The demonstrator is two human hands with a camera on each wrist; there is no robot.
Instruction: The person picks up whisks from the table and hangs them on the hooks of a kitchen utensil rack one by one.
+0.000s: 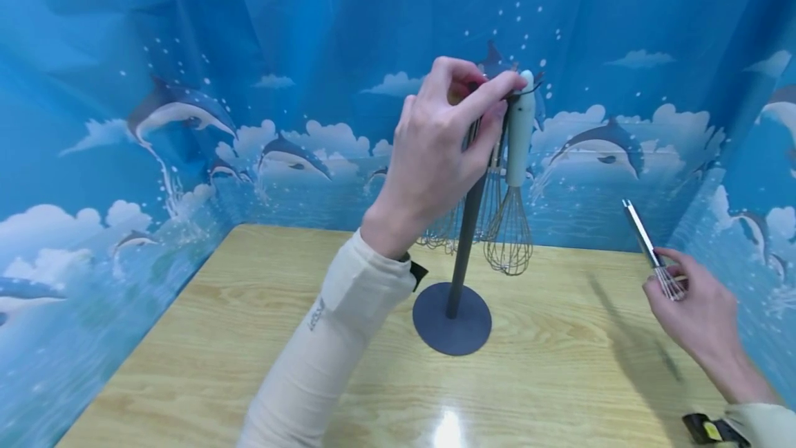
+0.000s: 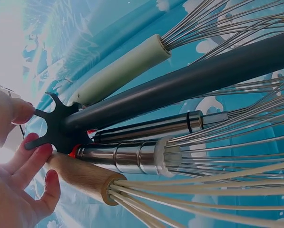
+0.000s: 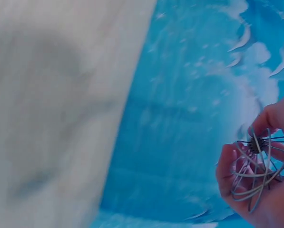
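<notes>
My left hand (image 1: 438,133) grips the top of a dark utensil rack (image 1: 469,227), its fingertips on the pronged hook head (image 2: 56,121). Several whisks hang around the post: one with a pale green handle (image 1: 520,137), one with a wooden handle (image 2: 84,175), and metal-handled ones, such as a ridged steel whisk (image 2: 125,156). Off to the right, my right hand (image 1: 699,306) holds a small metal whisk (image 1: 640,230) by its wire end, the handle pointing up and away. The right wrist view shows the wire loops (image 3: 258,161) between thumb and fingers.
The rack's round base (image 1: 452,337) stands on a light wooden table (image 1: 249,337). Blue curtains (image 1: 348,33) printed with dolphins and clouds surround the table at the back and sides. The right hand's shadow falls across the table's right part.
</notes>
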